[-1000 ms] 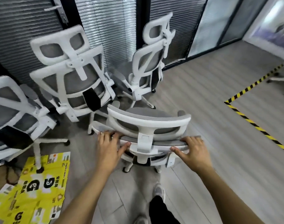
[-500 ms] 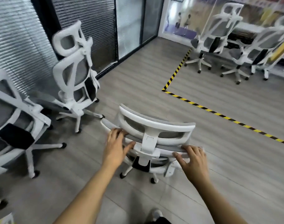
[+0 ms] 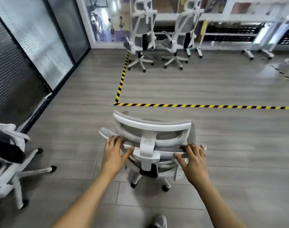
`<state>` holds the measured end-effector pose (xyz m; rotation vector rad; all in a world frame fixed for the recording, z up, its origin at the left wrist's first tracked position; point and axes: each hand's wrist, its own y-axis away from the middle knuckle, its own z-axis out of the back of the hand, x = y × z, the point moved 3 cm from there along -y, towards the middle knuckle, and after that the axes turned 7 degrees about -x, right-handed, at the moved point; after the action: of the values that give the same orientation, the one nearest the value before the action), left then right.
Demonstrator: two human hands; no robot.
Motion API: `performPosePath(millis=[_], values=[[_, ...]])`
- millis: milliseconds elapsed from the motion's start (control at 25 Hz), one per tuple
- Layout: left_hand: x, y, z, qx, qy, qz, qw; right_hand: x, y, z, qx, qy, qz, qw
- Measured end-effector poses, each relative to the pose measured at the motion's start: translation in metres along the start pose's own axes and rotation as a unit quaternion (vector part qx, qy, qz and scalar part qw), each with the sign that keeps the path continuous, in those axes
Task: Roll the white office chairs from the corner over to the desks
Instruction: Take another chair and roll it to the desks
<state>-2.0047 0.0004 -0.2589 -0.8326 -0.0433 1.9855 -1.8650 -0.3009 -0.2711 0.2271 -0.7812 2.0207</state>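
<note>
Left hand [image 3: 115, 155]: fingers curled over the top rail of the chair [image 3: 150, 127] back, thumb reaching under toward the centre bracket. It grips the rail left of the bracket.

Right hand [image 3: 193, 160]: same hold on the right end of the rail, fingers over the top, thumb out along the near face. Both arms are extended and the hands sit about level, one on each side of the bracket.

Chair: directly ahead of the hands, on open floor [image 3: 214, 83], its back toward the person and its seat facing away. The headrest rises just beyond the knuckles. Castors show beneath; the image is blurred there, so I cannot tell which way they point.

Key relation: the rail's long axis runs left to right, square across the line of push. Neither hand is clearly nearer, so an even push should send the chair straight.

Ahead: a tape [image 3: 190, 106] line crosses the floor just beyond the chair, with a second leg running away toward the far edge.

Far edge: desks [image 3: 214, 18] along the wall, with two parked chairs [image 3: 142, 30] already drawn up to them. Open desk front lies to their right, so I judge the heading to be forward and slightly right.

Left edge: a corner chair [image 3: 8, 162], well apart from the held one.

Judgement: transit step, roughly mid-route.
</note>
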Motion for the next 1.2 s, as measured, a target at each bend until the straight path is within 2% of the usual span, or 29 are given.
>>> performPosePath(millis=[160,280,480,680,760,960,1200], values=[[-0.059,-0.096,-0.079,0.042,0.009,-0.046,0.998,-0.081,-0.086,0.005,-0.026,0.023,-0.016,0.999],[-0.101,-0.163,-0.142,0.043,0.026,-0.057,0.997,-0.137,-0.145,0.006,-0.041,0.039,-0.083,0.995],[-0.181,-0.290,-0.260,0.056,0.035,-0.092,0.994,-0.234,-0.261,-0.003,-0.105,-0.041,-0.198,0.974],[-0.254,-0.438,-0.376,0.052,0.010,-0.177,0.983,-0.346,-0.395,-0.007,-0.118,-0.062,-0.250,0.959],[-0.288,-0.504,-0.422,0.065,0.014,-0.203,0.977,-0.391,-0.455,-0.009,-0.109,-0.049,-0.250,0.961],[-0.383,-0.657,-0.542,0.124,0.029,-0.206,0.970,-0.518,-0.611,-0.016,-0.107,-0.033,-0.280,0.953],[-0.486,-0.829,-0.697,0.094,0.027,-0.205,0.974,-0.690,-0.811,-0.040,-0.106,-0.045,-0.265,0.957]])
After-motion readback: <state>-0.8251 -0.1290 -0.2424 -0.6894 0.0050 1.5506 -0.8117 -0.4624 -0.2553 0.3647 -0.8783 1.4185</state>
